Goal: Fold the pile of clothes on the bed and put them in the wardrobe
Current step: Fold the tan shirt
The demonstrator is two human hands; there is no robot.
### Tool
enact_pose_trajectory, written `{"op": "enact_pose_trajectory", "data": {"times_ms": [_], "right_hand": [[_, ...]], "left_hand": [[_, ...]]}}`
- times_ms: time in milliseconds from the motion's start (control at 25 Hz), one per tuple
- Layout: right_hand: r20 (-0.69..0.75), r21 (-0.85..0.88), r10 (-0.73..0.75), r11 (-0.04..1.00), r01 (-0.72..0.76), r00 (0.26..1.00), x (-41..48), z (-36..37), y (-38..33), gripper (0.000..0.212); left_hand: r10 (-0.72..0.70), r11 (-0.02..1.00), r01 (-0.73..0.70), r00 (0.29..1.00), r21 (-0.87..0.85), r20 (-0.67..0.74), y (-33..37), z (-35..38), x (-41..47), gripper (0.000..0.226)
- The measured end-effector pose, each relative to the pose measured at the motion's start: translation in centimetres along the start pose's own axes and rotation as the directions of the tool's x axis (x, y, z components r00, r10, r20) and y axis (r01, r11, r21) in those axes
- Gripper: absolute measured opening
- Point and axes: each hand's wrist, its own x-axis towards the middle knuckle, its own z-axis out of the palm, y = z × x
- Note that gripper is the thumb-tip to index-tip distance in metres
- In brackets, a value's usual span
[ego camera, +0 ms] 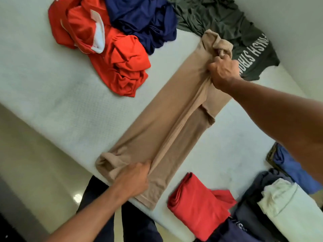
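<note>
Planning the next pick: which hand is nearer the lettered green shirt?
Right. The right hand grips the tan garment at its far end, beside the green shirt; the left hand grips the near end, far from it.

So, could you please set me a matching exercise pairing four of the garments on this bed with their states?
Things: 1 long tan knit garment; 2 orange-red garment with white patch; 3 dark green T-shirt with white lettering; 4 plain red garment.
States: A folded neatly; B crumpled beside the navy garment; C gripped by left hand and right hand; D spread loose beyond the right hand.
Pairs: 1-C; 2-B; 3-D; 4-A.
</note>
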Motion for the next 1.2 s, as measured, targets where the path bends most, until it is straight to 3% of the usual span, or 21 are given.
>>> {"op": "enact_pose_trajectory", "data": {"times_ms": [200, 360, 480, 560, 680, 800, 880, 1000, 1120, 1200], "right_hand": [[0.061, 0.078, 0.068, 0.994, -0.073, 0.996, -3.9, 5.7, 2.3, 0.038], [0.075, 0.182, 0.103, 0.977, -0.115, 0.992, -6.0, 10.0, 2.7, 0.05], [0.164, 0.294, 0.147, 0.937, -0.191, 0.975, -7.3, 11.8, 2.0, 0.074], [0.189, 0.4, 0.238, 0.867, -0.296, 0.953, -8.2, 11.4, 1.2, 0.071], [0.084, 0.625, 0.466, 0.664, -0.41, 0.881, -11.2, 11.1, -1.6, 0.046], [-0.108, 0.854, 0.552, 0.477, -0.206, 0.827, -15.9, 11.4, -9.6, 0.051], [-0.122, 0.915, 0.534, 0.387, -0.113, 0.836, -19.1, 11.9, -17.3, 0.053], [0.049, 0.912, 0.459, 0.341, -0.227, 0.887, -24.2, 12.3, -27.8, 0.056], [0.231, 0.851, 0.444, 0.338, -0.401, 0.866, -28.6, 13.2, -33.8, 0.06], [0.284, 0.839, 0.465, 0.303, -0.452, 0.839, -31.3, 13.7, -36.1, 0.061]], "left_hand": [[-0.057, 0.993, 0.053, 0.998, 0.102, 0.036, 3.6, 5.5, 0.1, 0.019], [-0.103, 0.983, 0.071, 0.976, 0.168, 0.191, 5.2, 10.2, 0.0, 0.028], [-0.147, 0.987, 0.124, 0.946, 0.098, 0.289, 5.1, 11.4, -0.1, 0.031], [-0.08, 0.996, 0.062, 0.95, 0.069, 0.302, 4.3, 11.2, -0.1, 0.028], [0.025, 0.996, -0.033, 0.995, 0.088, 0.093, 2.2, 9.2, 0.1, 0.02], [0.244, 0.949, -0.182, 0.94, 0.256, -0.237, -0.9, 6.5, 1.8, 0.03], [0.388, 0.882, -0.267, 0.879, 0.389, -0.278, -2.5, 4.4, 3.7, 0.045], [0.504, 0.739, -0.38, 0.86, 0.557, -0.082, -6.2, 2.6, 5.5, 0.06], [0.577, 0.55, -0.494, 0.808, 0.673, 0.122, -11.9, 2.9, 4.2, 0.068], [0.592, 0.497, -0.559, 0.778, 0.664, 0.212, -14.6, 3.0, 2.5, 0.068]]}}
